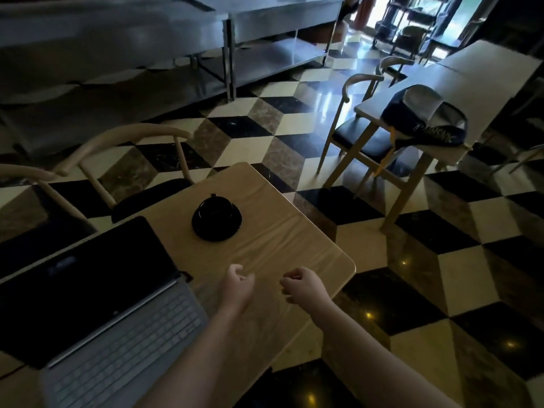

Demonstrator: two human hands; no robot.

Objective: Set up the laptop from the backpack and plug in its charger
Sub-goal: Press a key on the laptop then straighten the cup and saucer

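Both hands hover side by side over the bare tabletop (pixel 294 231), the left hand (pixel 237 285) and right hand (pixel 303 285) loosely curled and holding nothing. The open laptop (pixel 97 313) lies just to their left, nearer the left hand. The backpack (pixel 424 119) rests well beyond the right hand on another table; no charger is visible.

Open laptop (pixel 97 304) on table (pixel 294 245), backpack (pixel 424 119) well apart, 2 empty hands
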